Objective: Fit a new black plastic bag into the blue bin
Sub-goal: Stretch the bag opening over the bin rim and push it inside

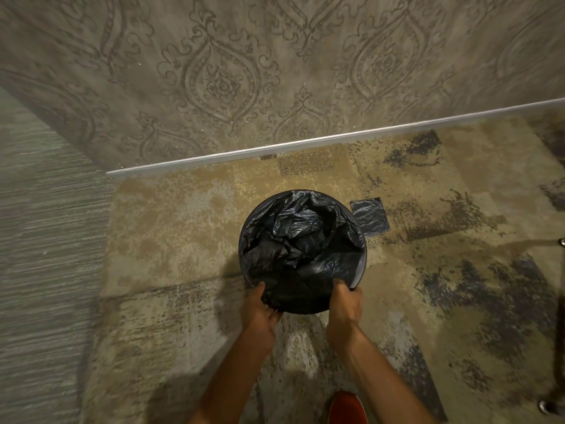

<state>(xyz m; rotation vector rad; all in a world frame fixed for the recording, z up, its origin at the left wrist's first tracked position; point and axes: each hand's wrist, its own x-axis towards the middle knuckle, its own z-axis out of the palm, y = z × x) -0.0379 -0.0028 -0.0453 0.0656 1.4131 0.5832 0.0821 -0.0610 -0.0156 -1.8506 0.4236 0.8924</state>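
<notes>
Left hand (260,313) and right hand (344,304) clamped on black bag (301,249), crumpled inside blue bin (362,266)

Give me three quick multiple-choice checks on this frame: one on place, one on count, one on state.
1. Where is the folded black bag piece lying?
A. on the carpet right of the bin
B. inside the bin
C. against the wall

2. How many hands grip the bin's near rim?
A. none
B. one
C. two

3. How does the black bag sit in the bin?
A. smoothly stretched flat
B. crumpled and bunched inside
C. absent

Answers:
1 A: the folded black bag piece lies flat on the carpet beside the bin.
2 C: the left hand and right hand both clasp the near edge.
3 B: the black bag shows loose folds heaped in the middle.
</notes>
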